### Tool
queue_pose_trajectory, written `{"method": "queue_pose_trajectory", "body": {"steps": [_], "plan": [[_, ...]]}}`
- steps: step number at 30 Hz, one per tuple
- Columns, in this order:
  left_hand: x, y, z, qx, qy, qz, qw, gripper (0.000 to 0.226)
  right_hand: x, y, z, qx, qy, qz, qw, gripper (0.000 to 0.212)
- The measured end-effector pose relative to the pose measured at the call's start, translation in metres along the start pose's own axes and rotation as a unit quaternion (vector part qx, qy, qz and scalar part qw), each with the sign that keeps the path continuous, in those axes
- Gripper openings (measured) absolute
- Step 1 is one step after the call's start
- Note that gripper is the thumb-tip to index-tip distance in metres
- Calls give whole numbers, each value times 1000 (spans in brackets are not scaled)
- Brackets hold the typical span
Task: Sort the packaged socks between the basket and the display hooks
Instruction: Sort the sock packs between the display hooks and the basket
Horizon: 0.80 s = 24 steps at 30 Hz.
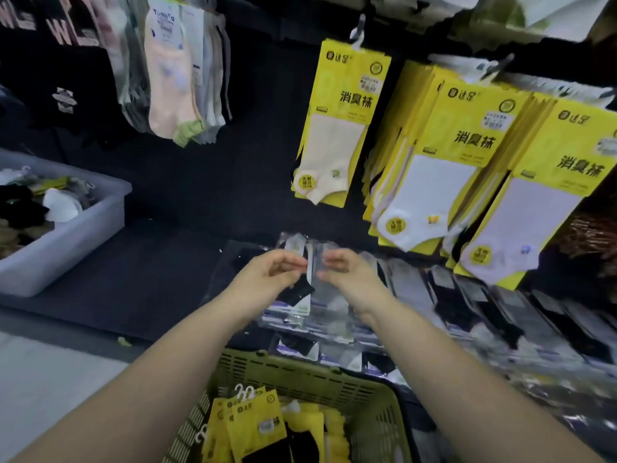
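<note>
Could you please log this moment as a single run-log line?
stage: sorting | left hand: pinches clear sock pack | right hand: pinches same pack | basket: yellow packs inside

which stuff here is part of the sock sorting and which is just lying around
Job: green basket, yellow sock packs inside, hung yellow packs, clear sock pack pinched by left hand and right hand.
Lying about: grey bin, dark shirts.

Grey tub (pixel 68 250), dark printed garments (pixel 63 58)
</note>
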State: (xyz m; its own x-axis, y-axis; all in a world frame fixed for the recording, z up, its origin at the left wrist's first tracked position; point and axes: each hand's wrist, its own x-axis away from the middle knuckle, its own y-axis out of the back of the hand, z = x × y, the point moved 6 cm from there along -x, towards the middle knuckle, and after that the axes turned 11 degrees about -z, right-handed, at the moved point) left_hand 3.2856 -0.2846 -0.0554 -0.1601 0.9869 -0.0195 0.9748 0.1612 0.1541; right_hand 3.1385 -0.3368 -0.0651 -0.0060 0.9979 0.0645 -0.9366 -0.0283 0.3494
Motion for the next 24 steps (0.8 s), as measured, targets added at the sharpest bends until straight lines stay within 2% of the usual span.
{"method": "queue_pose_trajectory", "body": {"steps": [3,6,9,12,14,17,20,24], "plan": [[27,-5,47,-59,57,30,996,15,31,-25,-76,83,-66,98,989,26],[49,-9,90,-129,112,57,984,18,68,-48,-154,198,-103,204,953,37],[58,-12,124,-197,144,98,965,24,101,-66,-223,361,-91,287,883,78],[62,-19,155,-271,173,154,934,25,122,-84,-264,422,-75,329,842,115],[64,-26,174,-305,178,164,921,24,130,-94,-284,417,-113,311,847,123],[75,-32,208,-308,190,143,921,22,135,-108,-306,386,-153,221,882,123],[94,-30,249,-304,224,75,923,28,134,-119,-318,411,-111,155,892,112],[118,-19,287,-317,263,-41,910,53,127,-126,-327,335,-158,138,918,97]]}}
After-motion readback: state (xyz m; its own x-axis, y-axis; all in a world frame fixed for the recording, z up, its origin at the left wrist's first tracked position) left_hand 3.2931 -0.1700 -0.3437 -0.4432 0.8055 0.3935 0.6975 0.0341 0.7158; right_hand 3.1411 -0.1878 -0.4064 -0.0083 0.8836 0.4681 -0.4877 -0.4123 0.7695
